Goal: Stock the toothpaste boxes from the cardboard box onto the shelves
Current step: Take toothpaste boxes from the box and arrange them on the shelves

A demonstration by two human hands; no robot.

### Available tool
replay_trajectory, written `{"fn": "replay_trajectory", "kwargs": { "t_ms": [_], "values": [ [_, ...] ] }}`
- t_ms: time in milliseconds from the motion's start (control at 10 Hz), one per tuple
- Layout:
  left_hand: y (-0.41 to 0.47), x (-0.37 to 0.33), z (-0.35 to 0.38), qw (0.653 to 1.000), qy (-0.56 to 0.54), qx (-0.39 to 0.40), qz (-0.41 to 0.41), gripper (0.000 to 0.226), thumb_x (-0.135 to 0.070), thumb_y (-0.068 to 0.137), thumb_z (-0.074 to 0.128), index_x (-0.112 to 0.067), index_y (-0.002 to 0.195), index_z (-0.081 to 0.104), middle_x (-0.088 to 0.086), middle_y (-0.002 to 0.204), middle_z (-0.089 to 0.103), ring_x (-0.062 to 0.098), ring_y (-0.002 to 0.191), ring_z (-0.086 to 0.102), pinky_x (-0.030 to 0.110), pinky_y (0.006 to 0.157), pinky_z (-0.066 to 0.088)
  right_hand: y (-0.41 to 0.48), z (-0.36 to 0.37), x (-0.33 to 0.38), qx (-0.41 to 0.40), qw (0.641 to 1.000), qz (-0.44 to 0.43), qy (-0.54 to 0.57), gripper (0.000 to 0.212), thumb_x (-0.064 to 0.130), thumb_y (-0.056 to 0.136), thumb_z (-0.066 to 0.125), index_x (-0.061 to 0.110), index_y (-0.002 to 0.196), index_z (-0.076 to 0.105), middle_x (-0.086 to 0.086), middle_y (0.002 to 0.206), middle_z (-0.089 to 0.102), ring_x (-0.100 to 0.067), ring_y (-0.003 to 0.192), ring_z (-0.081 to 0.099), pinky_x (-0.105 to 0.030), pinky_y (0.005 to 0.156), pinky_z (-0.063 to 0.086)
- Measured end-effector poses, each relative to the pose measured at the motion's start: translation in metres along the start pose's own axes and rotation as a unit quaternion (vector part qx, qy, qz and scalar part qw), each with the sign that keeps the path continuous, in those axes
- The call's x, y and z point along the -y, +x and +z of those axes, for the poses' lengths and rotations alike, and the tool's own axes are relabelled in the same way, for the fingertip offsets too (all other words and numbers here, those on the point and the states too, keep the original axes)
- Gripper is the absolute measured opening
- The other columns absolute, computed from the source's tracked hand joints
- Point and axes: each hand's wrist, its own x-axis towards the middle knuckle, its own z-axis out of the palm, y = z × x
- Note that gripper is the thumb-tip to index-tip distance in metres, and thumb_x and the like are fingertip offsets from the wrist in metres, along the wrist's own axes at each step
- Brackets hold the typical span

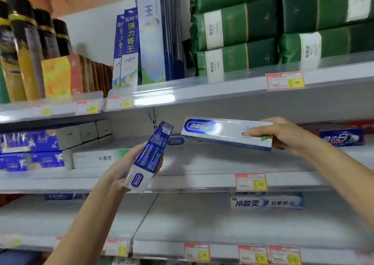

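Observation:
My left hand [129, 163] grips a blue and white toothpaste box [148, 156], tilted with its far end pointing up toward the middle shelf [202, 163]. My right hand [283, 135] holds a second white and blue toothpaste box [222, 132] by its right end, level and lengthwise above that shelf's bare stretch. A white toothpaste box [97, 158] lies on the shelf to the left, just behind my left hand. The cardboard box is out of sight.
Blue packs [30, 151] and white cartons [81, 132] fill the shelf's left end; a red and blue box [342, 139] lies at its right. Green packages [242, 28] and tall boxes [149, 34] fill the upper shelf. A white-blue box [267, 201] sits on the lower shelf. Price tags [251, 181] line the edges.

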Motion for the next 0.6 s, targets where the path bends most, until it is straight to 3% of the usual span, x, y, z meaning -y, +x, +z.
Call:
{"fn": "replay_trajectory", "kwargs": {
  "t_ms": [100, 200, 300, 400, 500, 600],
  "values": [
    [0.012, -0.002, 0.007, 0.999, -0.024, 0.022, -0.021, 0.027, -0.033, 0.076, 0.064, -0.009, 0.087, 0.064, 0.007, 0.067, 0.072, 0.016, 0.053, 0.068, 0.028, 0.049, 0.057, 0.005, -0.005, -0.005, -0.003, 1.000, 0.001, -0.006, 0.012, 0.015, 0.079, 0.071, 0.011, 0.091, 0.071, -0.002, 0.078, 0.070, -0.006, 0.058, 0.061, -0.012, 0.049, 0.045],
    [0.020, 0.005, 0.008, 0.999, -0.043, 0.010, -0.014, 0.019, -0.024, 0.089, 0.057, -0.007, 0.090, 0.063, 0.011, 0.071, 0.072, 0.019, 0.056, 0.069, 0.033, 0.052, 0.059, 0.009, -0.006, -0.015, -0.003, 1.000, -0.001, -0.024, 0.032, 0.025, 0.063, 0.075, 0.010, 0.091, 0.072, -0.004, 0.084, 0.072, -0.009, 0.065, 0.063, -0.013, 0.056, 0.048],
    [0.024, 0.015, 0.013, 1.000, -0.018, -0.007, 0.023, 0.014, -0.019, 0.090, 0.057, -0.007, 0.096, 0.061, 0.010, 0.072, 0.072, 0.018, 0.058, 0.069, 0.033, 0.063, 0.060, 0.012, -0.009, -0.023, -0.002, 1.000, -0.018, -0.004, 0.035, 0.024, 0.059, 0.071, 0.010, 0.091, 0.073, -0.004, 0.087, 0.075, -0.011, 0.069, 0.066, -0.013, 0.058, 0.050],
    [0.026, 0.022, 0.018, 0.998, -0.007, -0.024, 0.056, 0.011, -0.014, 0.091, 0.055, -0.005, 0.098, 0.056, 0.006, 0.060, 0.067, 0.013, 0.042, 0.060, 0.027, 0.052, 0.057, 0.012, -0.012, -0.027, 0.009, 0.999, -0.031, 0.023, 0.045, 0.024, 0.056, 0.075, 0.007, 0.098, 0.071, -0.007, 0.094, 0.075, -0.011, 0.074, 0.069, -0.014, 0.061, 0.052],
    [0.023, 0.028, 0.024, 0.997, -0.021, -0.027, 0.069, 0.018, -0.007, 0.090, 0.055, -0.004, 0.108, 0.054, 0.014, 0.081, 0.068, 0.019, 0.057, 0.066, 0.034, 0.061, 0.059, 0.012, -0.010, -0.028, 0.020, 0.998, -0.052, 0.041, 0.078, 0.040, 0.026, 0.091, 0.007, 0.094, 0.072, -0.005, 0.092, 0.075, -0.010, 0.075, 0.071, -0.013, 0.057, 0.051],
    [0.028, 0.037, 0.026, 0.997, -0.026, -0.029, 0.069, 0.025, -0.008, 0.088, 0.057, -0.005, 0.113, 0.053, 0.017, 0.094, 0.068, 0.022, 0.069, 0.069, 0.032, 0.059, 0.060, 0.010, -0.007, -0.026, 0.035, 0.995, -0.069, 0.056, 0.091, 0.051, 0.015, 0.091, 0.009, 0.093, 0.073, -0.006, 0.093, 0.075, -0.012, 0.076, 0.071, -0.014, 0.057, 0.052]
  ]
}}
